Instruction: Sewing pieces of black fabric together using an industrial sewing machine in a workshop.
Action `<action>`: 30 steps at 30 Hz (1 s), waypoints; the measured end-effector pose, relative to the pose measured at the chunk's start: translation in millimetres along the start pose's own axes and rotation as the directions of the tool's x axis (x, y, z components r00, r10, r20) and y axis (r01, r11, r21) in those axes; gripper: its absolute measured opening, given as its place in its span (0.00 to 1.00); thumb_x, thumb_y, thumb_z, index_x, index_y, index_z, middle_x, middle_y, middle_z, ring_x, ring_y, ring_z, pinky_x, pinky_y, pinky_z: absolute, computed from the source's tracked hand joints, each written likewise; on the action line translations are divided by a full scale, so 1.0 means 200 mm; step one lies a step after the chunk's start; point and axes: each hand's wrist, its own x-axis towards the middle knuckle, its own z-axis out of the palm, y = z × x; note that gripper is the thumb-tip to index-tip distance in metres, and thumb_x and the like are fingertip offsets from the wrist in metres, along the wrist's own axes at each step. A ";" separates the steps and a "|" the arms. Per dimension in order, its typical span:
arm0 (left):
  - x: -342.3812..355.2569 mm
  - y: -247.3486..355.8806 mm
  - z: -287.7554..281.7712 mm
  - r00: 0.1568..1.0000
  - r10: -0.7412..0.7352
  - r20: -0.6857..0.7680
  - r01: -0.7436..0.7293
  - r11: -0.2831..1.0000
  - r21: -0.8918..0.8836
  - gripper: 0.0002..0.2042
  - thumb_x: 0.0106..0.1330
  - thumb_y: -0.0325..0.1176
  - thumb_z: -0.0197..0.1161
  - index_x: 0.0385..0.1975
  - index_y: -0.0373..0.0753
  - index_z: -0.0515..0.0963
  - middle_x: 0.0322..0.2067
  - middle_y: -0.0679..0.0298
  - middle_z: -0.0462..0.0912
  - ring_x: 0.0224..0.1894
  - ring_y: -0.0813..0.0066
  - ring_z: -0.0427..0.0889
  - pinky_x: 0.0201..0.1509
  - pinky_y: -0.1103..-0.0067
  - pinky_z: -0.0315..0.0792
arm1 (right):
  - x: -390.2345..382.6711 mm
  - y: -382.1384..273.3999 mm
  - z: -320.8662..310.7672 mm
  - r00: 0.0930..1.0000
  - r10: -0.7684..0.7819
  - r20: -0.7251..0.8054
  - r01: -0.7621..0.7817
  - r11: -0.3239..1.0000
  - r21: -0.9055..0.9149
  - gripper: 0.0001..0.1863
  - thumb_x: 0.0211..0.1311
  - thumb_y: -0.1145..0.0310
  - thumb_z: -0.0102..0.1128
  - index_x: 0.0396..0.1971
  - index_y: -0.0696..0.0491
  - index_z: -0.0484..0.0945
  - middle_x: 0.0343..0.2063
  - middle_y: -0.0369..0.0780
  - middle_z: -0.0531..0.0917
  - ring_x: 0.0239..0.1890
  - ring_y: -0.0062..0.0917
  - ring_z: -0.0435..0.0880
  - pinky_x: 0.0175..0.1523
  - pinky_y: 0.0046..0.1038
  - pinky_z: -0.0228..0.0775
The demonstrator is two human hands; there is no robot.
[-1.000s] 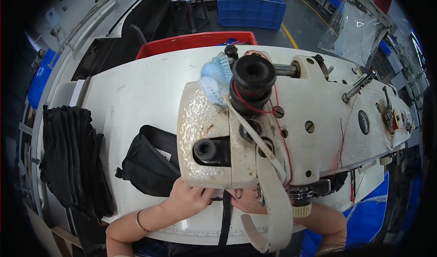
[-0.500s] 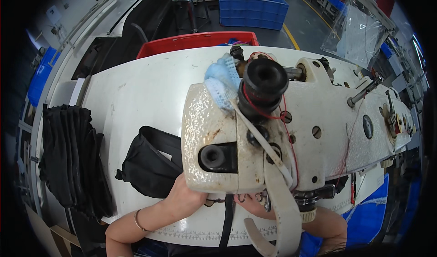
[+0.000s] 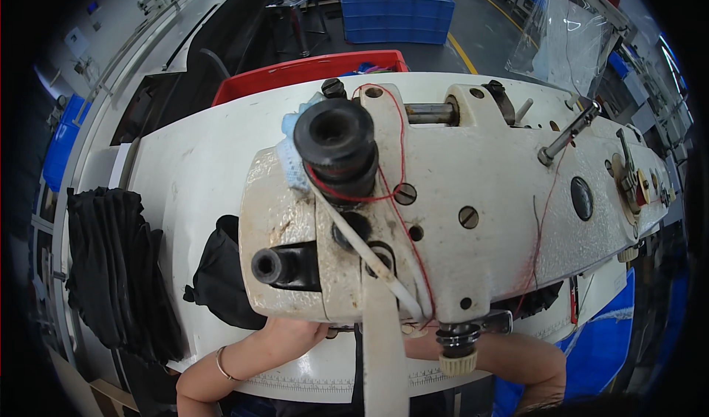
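Observation:
The white head of a sewing machine point(image 3: 495, 166) fills the middle of the view and covers the spot where my hands work. My left hand point(image 3: 294, 336) lies at its lower left edge, with bent fingers partly under it; what they hold is hidden. My right hand point(image 3: 422, 345) is mostly behind the machine and a pale curved bar point(image 3: 385, 358), so its fingers do not show. Between the hands a narrow black strap point(image 3: 358, 376) hangs toward the table's front edge. A black fabric pouch point(image 3: 221, 277) lies left of the machine head, partly covered by it.
A stack of folded black fabric pieces point(image 3: 118, 269) lies on the white table point(image 3: 192, 144) at the left. Red thread runs over the machine. Beyond the table stand a red bin point(image 3: 310, 68) and a blue crate point(image 3: 399, 16). Blue material point(image 3: 602, 350) lies at the right.
The view has shifted, so the machine head appears farther left and covers more of the pouch and my right hand. Both hands stay low beside the machine.

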 end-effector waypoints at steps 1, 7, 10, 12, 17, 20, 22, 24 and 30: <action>-0.01 0.00 0.00 1.000 -0.011 0.022 0.011 1.000 0.007 0.18 0.51 0.26 0.62 0.44 0.36 0.77 0.42 0.51 0.77 0.44 0.52 0.77 0.49 0.63 0.71 | 0.00 -0.01 -0.01 0.995 0.027 -0.093 -0.010 0.983 0.186 0.21 0.60 0.58 0.56 0.51 0.52 0.73 0.50 0.45 0.76 0.52 0.38 0.75 0.55 0.36 0.67; -0.02 -0.01 -0.02 0.991 -0.044 0.130 0.053 0.996 -0.067 0.20 0.51 0.26 0.61 0.47 0.34 0.75 0.45 0.49 0.76 0.49 0.50 0.75 0.56 0.62 0.67 | 0.00 -0.02 0.00 0.984 0.092 -0.155 -0.028 0.927 0.374 0.20 0.59 0.57 0.55 0.47 0.53 0.74 0.45 0.43 0.78 0.48 0.39 0.77 0.52 0.36 0.70; -0.03 -0.01 -0.02 0.990 -0.051 0.132 0.060 0.997 -0.059 0.21 0.50 0.26 0.61 0.48 0.34 0.74 0.47 0.48 0.75 0.51 0.49 0.74 0.57 0.61 0.66 | -0.01 -0.02 0.00 0.984 0.109 -0.142 -0.048 0.926 0.374 0.20 0.59 0.57 0.55 0.47 0.53 0.74 0.44 0.43 0.79 0.47 0.38 0.78 0.51 0.36 0.70; -0.02 -0.01 -0.02 0.988 -0.061 0.140 0.070 0.996 -0.063 0.22 0.50 0.27 0.61 0.49 0.34 0.74 0.47 0.48 0.75 0.51 0.49 0.73 0.58 0.61 0.66 | 0.00 -0.02 0.00 0.985 0.117 -0.129 -0.061 0.924 0.377 0.19 0.59 0.57 0.55 0.46 0.53 0.75 0.44 0.43 0.79 0.46 0.38 0.78 0.50 0.36 0.70; 0.02 0.03 -0.05 0.990 -0.083 0.117 0.094 0.991 -0.093 0.16 0.52 0.25 0.59 0.43 0.36 0.78 0.45 0.51 0.78 0.50 0.51 0.75 0.54 0.63 0.69 | -0.02 -0.03 0.00 0.982 0.156 -0.102 -0.107 0.921 0.374 0.19 0.59 0.57 0.55 0.45 0.53 0.75 0.42 0.42 0.80 0.45 0.38 0.78 0.49 0.36 0.71; 0.02 0.02 -0.05 0.987 -0.082 0.135 0.098 0.989 -0.114 0.16 0.53 0.26 0.59 0.44 0.36 0.77 0.45 0.51 0.78 0.50 0.51 0.75 0.54 0.63 0.69 | -0.02 -0.03 0.01 0.981 0.172 -0.086 -0.128 0.918 0.375 0.18 0.59 0.57 0.55 0.45 0.53 0.75 0.41 0.41 0.80 0.44 0.38 0.79 0.48 0.36 0.71; 0.00 0.02 -0.06 0.985 -0.100 0.141 0.113 0.989 -0.090 0.16 0.54 0.27 0.59 0.44 0.37 0.77 0.46 0.51 0.77 0.50 0.51 0.76 0.54 0.63 0.68 | 0.00 -0.03 0.03 0.985 0.160 -0.071 -0.121 0.914 0.388 0.18 0.59 0.57 0.55 0.44 0.53 0.75 0.40 0.41 0.80 0.43 0.38 0.79 0.47 0.36 0.72; 0.00 0.02 -0.06 0.983 -0.110 0.145 0.122 0.990 -0.073 0.16 0.55 0.28 0.58 0.44 0.37 0.77 0.46 0.51 0.77 0.50 0.52 0.76 0.54 0.62 0.68 | 0.01 -0.03 0.04 0.986 0.157 -0.055 -0.122 0.910 0.396 0.18 0.59 0.57 0.55 0.44 0.53 0.76 0.40 0.41 0.80 0.43 0.38 0.79 0.47 0.36 0.72; 0.07 0.08 -0.05 0.978 -0.095 0.188 0.101 0.995 -0.024 0.16 0.53 0.30 0.58 0.44 0.40 0.78 0.46 0.54 0.78 0.49 0.55 0.76 0.53 0.63 0.69 | -0.03 -0.06 0.00 0.974 0.225 -0.035 -0.197 0.908 0.370 0.17 0.59 0.57 0.55 0.43 0.53 0.76 0.38 0.40 0.81 0.41 0.38 0.80 0.45 0.36 0.73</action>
